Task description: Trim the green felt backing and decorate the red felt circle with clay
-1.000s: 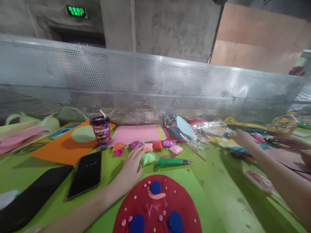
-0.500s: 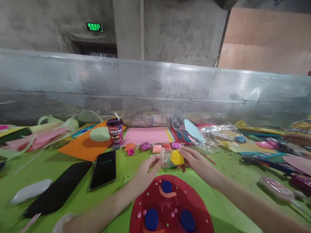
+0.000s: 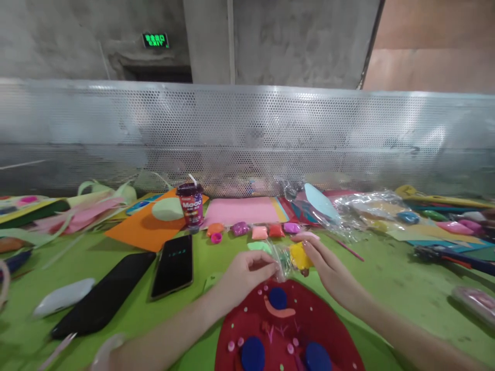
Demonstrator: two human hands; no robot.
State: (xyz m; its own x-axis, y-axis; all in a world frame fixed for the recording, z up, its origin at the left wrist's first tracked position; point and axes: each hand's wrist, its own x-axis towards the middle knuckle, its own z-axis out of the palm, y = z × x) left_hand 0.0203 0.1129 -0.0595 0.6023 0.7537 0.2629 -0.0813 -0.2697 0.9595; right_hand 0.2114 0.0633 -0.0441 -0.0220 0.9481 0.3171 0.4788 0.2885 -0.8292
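My left hand [image 3: 251,270] pinches the edge of a small clear plastic bag [image 3: 284,260] above the top of a dark red rounded piece [image 3: 286,330]. Closed around a yellow lump of modelling clay [image 3: 299,255], my right hand [image 3: 327,263] is just to the right of the bag. The clay touches the bag; whether it sits partly inside I cannot tell. The red piece carries dark blue discs, a salmon curved strip, pink branching lines and small pink and pale dots. Behind the hands lie several small packs of coloured clay [image 3: 260,233] and a pale green piece [image 3: 259,247].
To the left are a phone [image 3: 172,268], a long black object [image 3: 104,296] and a white rounded object [image 3: 64,298]. A purple drink cup [image 3: 191,206] stands by orange paper [image 3: 147,226]. Crumpled plastic wrap [image 3: 363,203] lies at the back right, before a perforated metal panel [image 3: 247,139].
Both hands have come lower and closer to the red piece with the bag and yellow clay. The view has turned slightly left. The pale green piece now shows more clearly.
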